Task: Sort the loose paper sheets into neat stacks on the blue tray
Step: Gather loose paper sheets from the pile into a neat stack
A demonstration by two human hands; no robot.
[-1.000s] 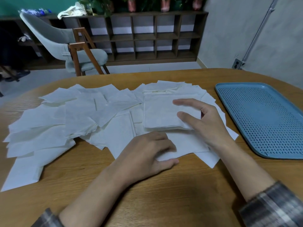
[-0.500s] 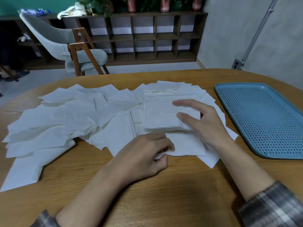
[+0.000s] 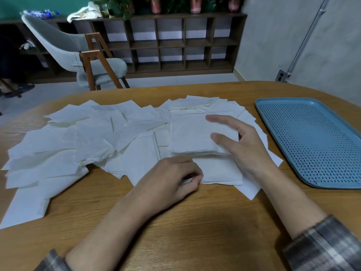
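We looked down on a round wooden table where loose paper sheets – white, square and overlapping – lay fanned across the left and middle of the wood. Among them, right of centre, sat a squared stack with its edges lined up. The right hand lay over that stack's right side, thumb and forefinger straight and spread apart on top; we could not see the other fingers. Just in front of it lay a thin pile of sheets, and the left hand had its fingers curled, pinching that pile's near left corner between thumb and fingertips. The blue tray, perforated and shallow, stood at the right of the table, near the paper's edge but not touching it – all the paper we could see lay on the wood to its left. Plaid sleeves covered both forearms. Beyond the table stood a grey chair and a dark cubby shelf.
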